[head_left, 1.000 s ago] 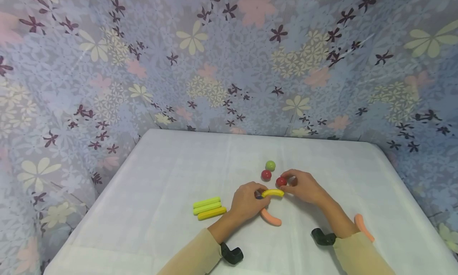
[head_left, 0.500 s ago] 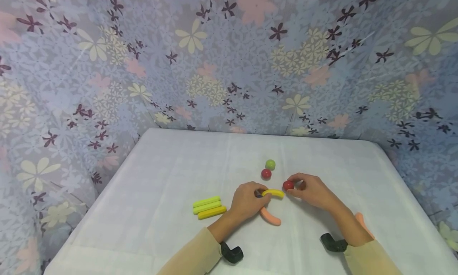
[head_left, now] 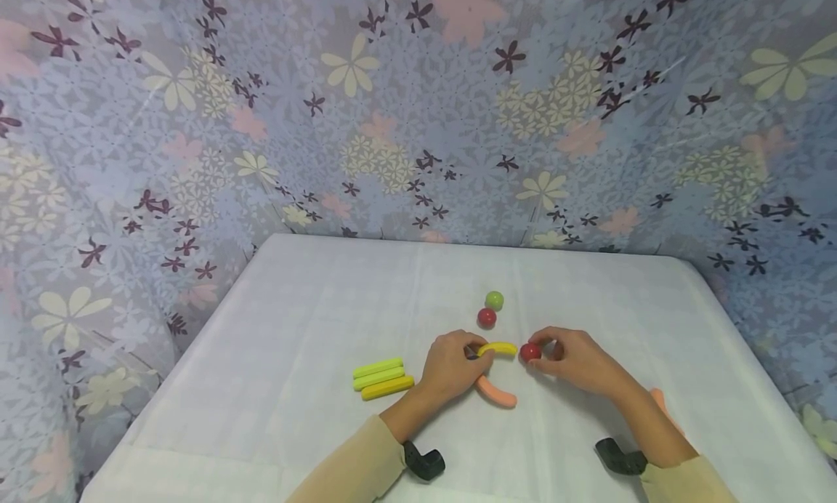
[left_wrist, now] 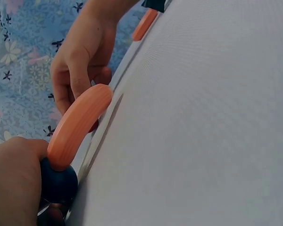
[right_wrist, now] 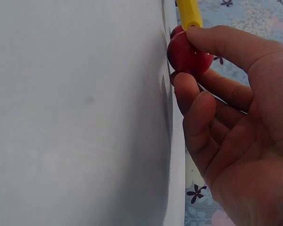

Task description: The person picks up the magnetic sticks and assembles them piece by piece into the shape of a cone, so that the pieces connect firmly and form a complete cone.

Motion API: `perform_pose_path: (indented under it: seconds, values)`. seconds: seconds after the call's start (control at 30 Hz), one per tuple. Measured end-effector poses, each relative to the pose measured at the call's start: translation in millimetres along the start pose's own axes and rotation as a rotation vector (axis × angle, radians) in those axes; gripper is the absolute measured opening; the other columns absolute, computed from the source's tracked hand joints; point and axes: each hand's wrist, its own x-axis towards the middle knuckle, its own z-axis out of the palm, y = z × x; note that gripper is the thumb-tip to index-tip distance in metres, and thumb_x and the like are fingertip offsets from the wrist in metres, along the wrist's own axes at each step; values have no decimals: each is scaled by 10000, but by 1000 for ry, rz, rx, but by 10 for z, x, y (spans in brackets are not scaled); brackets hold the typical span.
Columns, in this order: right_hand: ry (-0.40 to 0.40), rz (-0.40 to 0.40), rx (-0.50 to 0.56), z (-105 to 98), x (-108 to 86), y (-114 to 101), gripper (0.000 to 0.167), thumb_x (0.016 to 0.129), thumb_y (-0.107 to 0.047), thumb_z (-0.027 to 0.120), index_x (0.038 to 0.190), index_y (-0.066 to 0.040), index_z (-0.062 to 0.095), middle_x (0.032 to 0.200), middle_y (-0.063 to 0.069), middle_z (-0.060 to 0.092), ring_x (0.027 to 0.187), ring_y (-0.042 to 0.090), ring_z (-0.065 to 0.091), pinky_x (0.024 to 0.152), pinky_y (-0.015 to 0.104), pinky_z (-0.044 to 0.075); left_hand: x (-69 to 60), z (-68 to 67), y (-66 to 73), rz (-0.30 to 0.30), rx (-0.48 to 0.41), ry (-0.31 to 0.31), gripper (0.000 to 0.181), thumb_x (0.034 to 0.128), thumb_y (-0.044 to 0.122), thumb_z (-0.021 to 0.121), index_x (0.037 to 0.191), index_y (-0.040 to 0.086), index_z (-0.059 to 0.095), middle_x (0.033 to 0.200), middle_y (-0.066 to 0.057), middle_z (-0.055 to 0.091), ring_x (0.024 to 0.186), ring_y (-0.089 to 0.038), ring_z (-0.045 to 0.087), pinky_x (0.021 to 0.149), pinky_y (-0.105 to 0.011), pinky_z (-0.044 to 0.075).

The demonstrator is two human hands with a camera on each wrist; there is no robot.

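My left hand grips a dark blue ball, mostly hidden behind its fingers in the head view. A curved yellow stick and a curved orange stick stick out from it towards the right; the orange one's end meets the ball in the left wrist view. Between thumb and fingertips, my right hand pinches a shiny red ball. This ball is right by the free end of the yellow stick; whether they touch, I cannot tell.
Beyond the hands lie another red ball and a green ball. Left of my left hand, two lime sticks and a darker yellow stick lie side by side. Another orange stick is partly behind my right forearm. White cloth covers the table.
My right hand has moved the red ball to the right and nearer to me, to the yellow stick's end. The two curved sticks have tilted slightly; my left hand has barely moved.
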Motion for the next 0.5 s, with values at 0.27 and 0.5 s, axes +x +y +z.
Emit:
perform_pose_path:
  seconds: [0.27, 0.5]
  values:
    - [-7, -20, -18, -9, -52, -35, 406, 783, -313, 791, 1127, -140, 663, 910, -22, 614, 712, 168, 528, 544, 307, 466, 7, -4, 9, 10, -7, 5, 221, 852, 335, 691, 986, 168, 744, 818, 138, 605, 708, -20, 524, 622, -171, 444]
    - [-4, -43, 15, -5, -58, -33, 394, 786, -352, 787, 1109, -161, 668, 917, -28, 621, 706, 175, 538, 529, 301, 469, 3, -6, 3, 14, -9, 0, 219, 857, 339, 687, 979, 165, 744, 807, 140, 604, 702, -24, 520, 610, -169, 441]
